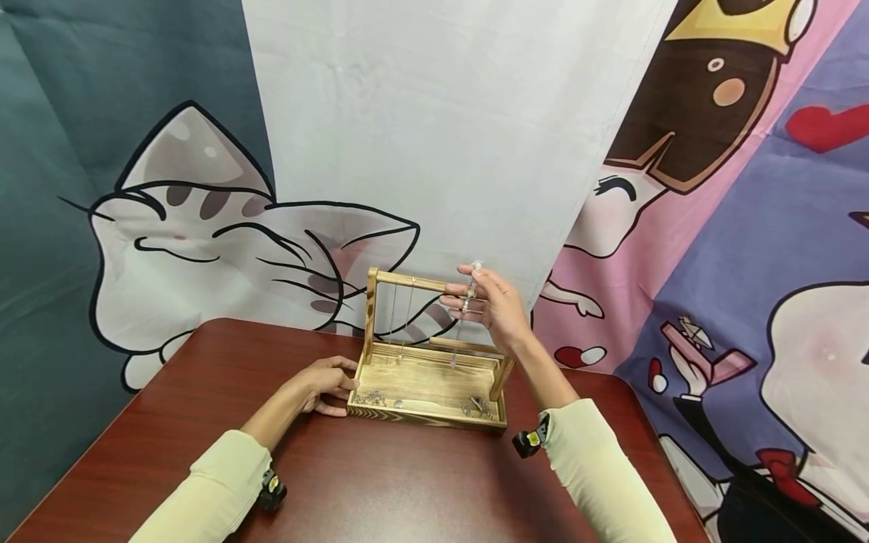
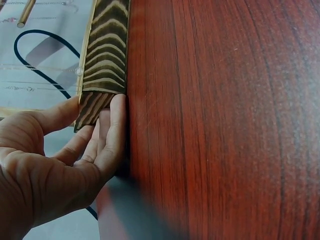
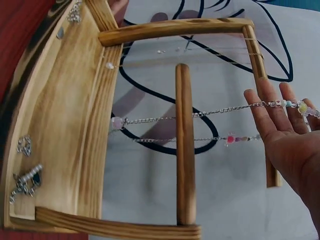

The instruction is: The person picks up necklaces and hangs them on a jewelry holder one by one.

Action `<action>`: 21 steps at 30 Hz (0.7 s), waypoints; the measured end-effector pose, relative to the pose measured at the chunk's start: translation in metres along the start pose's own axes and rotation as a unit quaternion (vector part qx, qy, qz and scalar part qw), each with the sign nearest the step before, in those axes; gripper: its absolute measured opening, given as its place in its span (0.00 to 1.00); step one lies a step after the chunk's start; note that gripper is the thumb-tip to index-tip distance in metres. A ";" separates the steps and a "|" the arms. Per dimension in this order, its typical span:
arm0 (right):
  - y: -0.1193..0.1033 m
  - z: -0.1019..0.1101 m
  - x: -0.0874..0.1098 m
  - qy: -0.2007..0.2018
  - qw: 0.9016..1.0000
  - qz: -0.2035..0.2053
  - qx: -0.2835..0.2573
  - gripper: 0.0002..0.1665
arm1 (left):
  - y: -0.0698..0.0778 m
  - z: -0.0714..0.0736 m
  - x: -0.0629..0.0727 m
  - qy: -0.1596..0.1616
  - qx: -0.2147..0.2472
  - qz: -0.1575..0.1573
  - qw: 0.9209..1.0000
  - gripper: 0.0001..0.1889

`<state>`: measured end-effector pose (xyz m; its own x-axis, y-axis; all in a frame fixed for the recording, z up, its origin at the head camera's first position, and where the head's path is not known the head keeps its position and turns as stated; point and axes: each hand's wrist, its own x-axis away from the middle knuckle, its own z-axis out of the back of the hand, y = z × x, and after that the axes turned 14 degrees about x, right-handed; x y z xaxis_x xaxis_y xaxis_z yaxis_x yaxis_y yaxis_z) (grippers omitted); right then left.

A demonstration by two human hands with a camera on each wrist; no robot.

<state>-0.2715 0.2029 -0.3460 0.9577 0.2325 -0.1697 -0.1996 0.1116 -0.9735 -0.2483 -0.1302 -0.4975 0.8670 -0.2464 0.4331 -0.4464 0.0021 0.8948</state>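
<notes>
Fingers (image 3: 261, 117) of the right hand (image 1: 501, 308) spread apart near the top bar (image 1: 417, 282) of a wooden stand (image 1: 431, 383), with thumb and index finger pinching the upper end of a beaded chain (image 3: 230, 109). Its lower end, with a pale pink bead, hangs by the tray's back edge. Another chain with a bright pink bead (image 3: 230, 139) hangs beside it. Left-hand fingers are clamped on the tray's front left corner, that hand (image 1: 329, 383) resting at the counter (image 1: 380, 483). Small silver chains (image 1: 370, 398) and a disc (image 1: 397, 404) lie inside the tray.
</notes>
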 end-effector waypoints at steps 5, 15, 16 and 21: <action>0.004 -0.012 -0.001 -0.016 1.000 0.000 0.016 0.32 | 0.001 0.000 0.000 0.000 -0.001 0.002 1.000 0.29; 0.013 -0.036 -0.004 -0.031 0.999 0.002 0.032 0.28 | 0.001 -0.001 0.000 -0.001 0.002 0.002 1.000 0.29; 0.014 -0.038 -0.005 -0.032 0.999 0.003 0.035 0.27 | 0.001 -0.001 0.000 -0.001 0.002 0.002 1.000 0.29; 0.021 -0.047 -0.005 -0.028 0.997 0.009 0.076 0.25 | 0.001 0.000 0.001 -0.001 0.004 0.003 1.000 0.29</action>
<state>-0.2711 0.1589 -0.3726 0.9418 0.2880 -0.1732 -0.2490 0.2520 -0.9351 -0.2482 -0.1305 -0.4968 0.8641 -0.2479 0.4380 -0.4533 -0.0050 0.8914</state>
